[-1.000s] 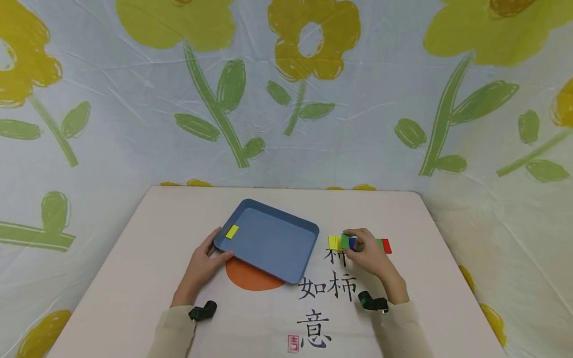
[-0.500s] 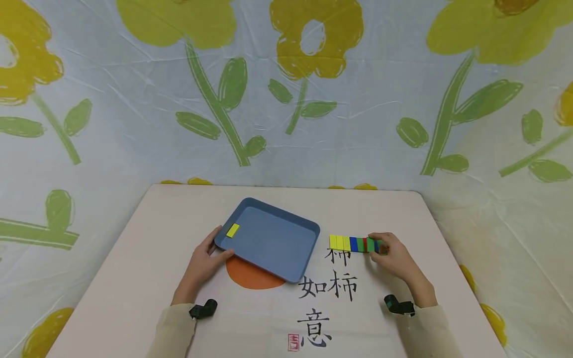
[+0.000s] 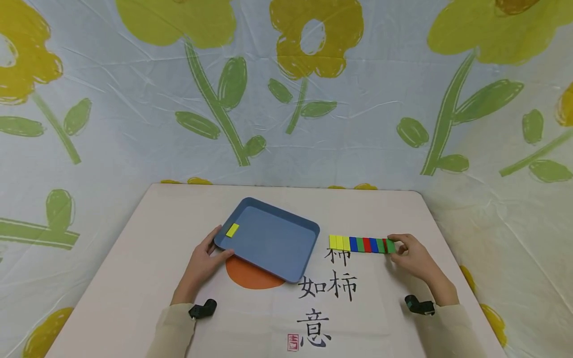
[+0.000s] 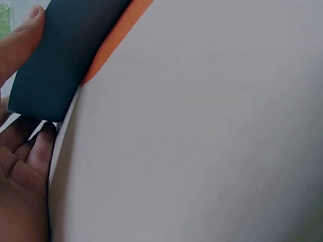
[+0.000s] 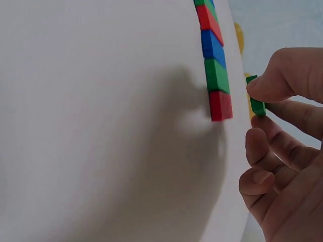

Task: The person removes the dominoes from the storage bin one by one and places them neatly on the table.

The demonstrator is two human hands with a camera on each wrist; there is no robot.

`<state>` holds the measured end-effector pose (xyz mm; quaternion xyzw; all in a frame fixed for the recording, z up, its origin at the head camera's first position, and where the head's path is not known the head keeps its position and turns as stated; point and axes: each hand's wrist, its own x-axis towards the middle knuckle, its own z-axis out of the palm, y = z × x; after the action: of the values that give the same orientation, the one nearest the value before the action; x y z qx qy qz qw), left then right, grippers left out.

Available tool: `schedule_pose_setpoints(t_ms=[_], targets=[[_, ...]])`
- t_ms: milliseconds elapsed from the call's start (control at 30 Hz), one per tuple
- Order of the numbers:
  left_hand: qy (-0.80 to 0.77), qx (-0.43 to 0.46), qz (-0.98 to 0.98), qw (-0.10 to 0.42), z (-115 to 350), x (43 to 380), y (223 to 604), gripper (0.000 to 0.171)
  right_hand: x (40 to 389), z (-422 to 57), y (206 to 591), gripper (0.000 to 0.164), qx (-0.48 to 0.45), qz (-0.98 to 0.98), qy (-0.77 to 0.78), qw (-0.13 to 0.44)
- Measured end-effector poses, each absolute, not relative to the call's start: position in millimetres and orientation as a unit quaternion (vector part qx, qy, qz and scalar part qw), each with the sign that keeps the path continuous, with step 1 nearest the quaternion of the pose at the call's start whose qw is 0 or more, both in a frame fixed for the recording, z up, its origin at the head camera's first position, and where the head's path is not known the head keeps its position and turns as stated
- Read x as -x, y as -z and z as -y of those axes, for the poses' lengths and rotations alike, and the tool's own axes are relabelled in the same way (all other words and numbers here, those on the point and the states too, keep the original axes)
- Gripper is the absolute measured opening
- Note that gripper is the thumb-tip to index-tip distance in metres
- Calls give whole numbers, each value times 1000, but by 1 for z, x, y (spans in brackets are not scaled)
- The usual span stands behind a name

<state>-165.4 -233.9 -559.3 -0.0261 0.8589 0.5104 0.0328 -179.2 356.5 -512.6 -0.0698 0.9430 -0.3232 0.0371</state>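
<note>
My right hand (image 3: 416,258) pinches a small green block (image 5: 258,105) between thumb and fingers. It holds this block up off the table, over the red end of a row of blocks (image 3: 360,244). The row lies side by side: yellow at the left, then blue, green and red ones, with a red block (image 5: 220,106) at the right end. A blue-grey tray (image 3: 273,248) lies tilted in angle at the left. My left hand (image 3: 201,268) grips its left corner, thumb against the side wall. Inside the tray, near that corner, is one yellow block (image 3: 232,230).
A white sheet with black brush characters (image 3: 315,328) and an orange shape (image 3: 252,276) covers the table. A red seal mark (image 3: 293,342) is at its lower part. Flower-printed cloth (image 3: 358,129) stands behind and beside the table.
My right hand has moved right along the row with the green block, from near the yellow blocks to the red end. My left hand and the tray have stayed in place.
</note>
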Motion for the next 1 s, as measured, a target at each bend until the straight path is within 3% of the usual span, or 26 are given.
schedule_pose_setpoints(t_ms=[533,1000], targets=[[-515,19,-856,29,234,165,561,92,190,-374,522,49,62,-953,293,51],[-516,19,-856,31,234,165,560,92,194,-374,530,47,88,-960,265,24]])
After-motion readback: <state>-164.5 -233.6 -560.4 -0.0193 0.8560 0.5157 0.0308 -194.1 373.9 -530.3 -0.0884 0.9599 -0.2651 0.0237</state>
